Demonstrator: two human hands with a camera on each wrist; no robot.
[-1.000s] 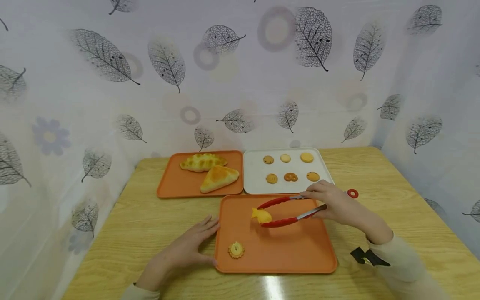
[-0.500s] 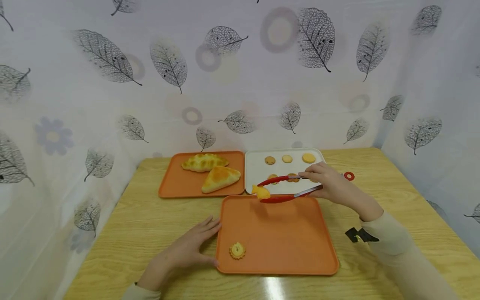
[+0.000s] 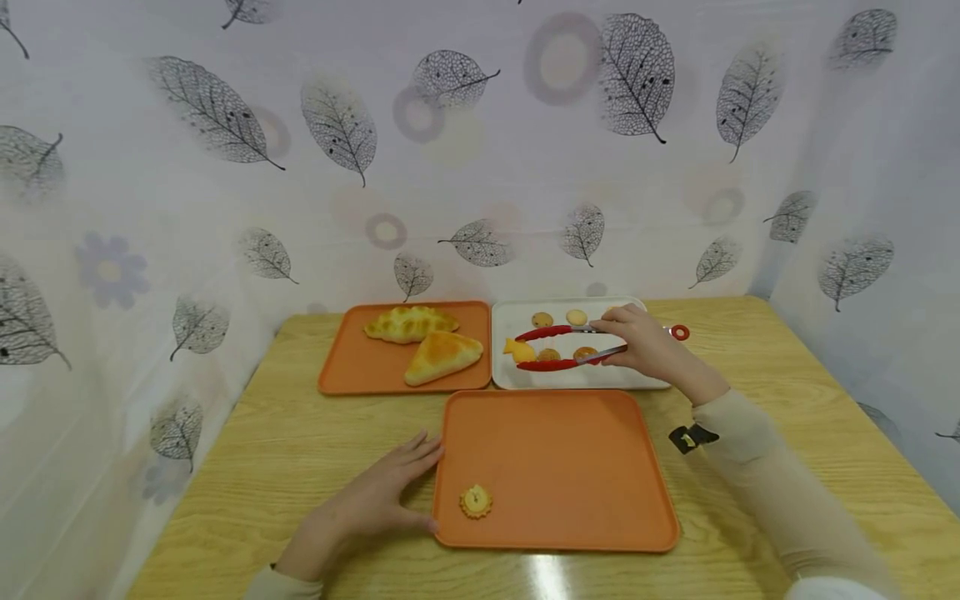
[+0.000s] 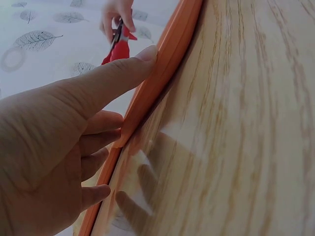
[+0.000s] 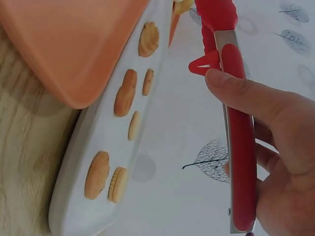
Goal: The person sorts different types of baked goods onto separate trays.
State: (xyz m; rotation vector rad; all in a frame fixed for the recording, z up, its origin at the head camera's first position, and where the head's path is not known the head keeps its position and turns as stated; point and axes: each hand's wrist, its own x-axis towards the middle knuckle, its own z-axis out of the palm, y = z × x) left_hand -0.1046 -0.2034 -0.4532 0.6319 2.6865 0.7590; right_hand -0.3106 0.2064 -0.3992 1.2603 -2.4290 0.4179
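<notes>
My right hand [image 3: 639,340] grips a pair of red-handled tongs [image 3: 553,365] above the white tray [image 3: 510,312]. Between the red tips sits a small yellow fish-shaped biscuit [image 3: 521,351], over the tray's left part. In the right wrist view, the thumb presses along the tongs [image 5: 240,147]; the biscuit is not clearly seen there. My left hand [image 3: 373,493] touches the left edge of the front orange tray [image 3: 570,475], its fingers extended and apart. The left wrist view has the thumb and fingertips at the orange rim [image 4: 170,59]. A round crimped tart [image 3: 476,502] lies at that tray's front left.
Several small biscuits lie in two rows on the white tray, including a pretzel-shaped one [image 5: 125,93]. Beside it, a second orange tray [image 3: 345,367] bears a braided bread [image 3: 410,324] and a triangular bread [image 3: 442,358]. A leaf-patterned curtain [image 3: 480,150] hangs behind the wooden table [image 3: 300,450].
My right hand has carried the tongs and fish-shaped biscuit away from me, from above the front orange tray to over the white tray. The left hand stays at the tray edge.
</notes>
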